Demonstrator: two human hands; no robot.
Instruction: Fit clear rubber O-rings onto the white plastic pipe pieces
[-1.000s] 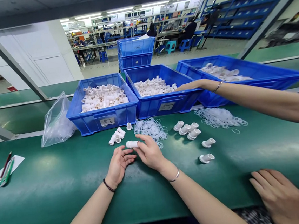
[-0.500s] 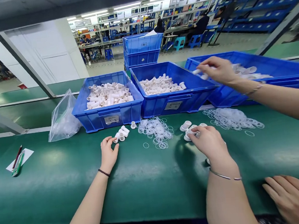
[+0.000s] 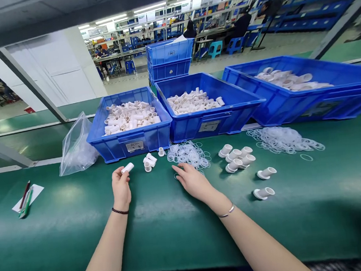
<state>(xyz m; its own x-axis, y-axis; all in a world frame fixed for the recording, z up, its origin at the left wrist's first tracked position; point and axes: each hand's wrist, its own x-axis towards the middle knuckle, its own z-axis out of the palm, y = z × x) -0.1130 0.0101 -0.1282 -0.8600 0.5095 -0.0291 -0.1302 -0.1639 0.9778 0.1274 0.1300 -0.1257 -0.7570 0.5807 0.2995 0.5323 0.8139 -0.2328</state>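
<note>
My left hand (image 3: 120, 186) holds a short white plastic tube (image 3: 127, 168) by its end, just above the green table (image 3: 163, 226). A few more white tubes (image 3: 148, 160) lie to its right. My right hand (image 3: 192, 179) rests flat with fingers apart, its fingertips at the near edge of a pile of clear rubber rings (image 3: 188, 153). To the right of that hand lie several white flanged fittings (image 3: 237, 157).
Three blue bins stand along the back: left bin (image 3: 130, 141) and middle bin (image 3: 211, 124) hold white tubes, right bin (image 3: 308, 102) holds fittings. A clear plastic bag (image 3: 76, 145) lies left, pens on paper (image 3: 25, 199) further left. A second ring pile (image 3: 283, 139) lies right.
My left hand has picked up a white tube from the small group. My right hand moved left from the fittings to the ring pile. The co-worker's hands have left the view.
</note>
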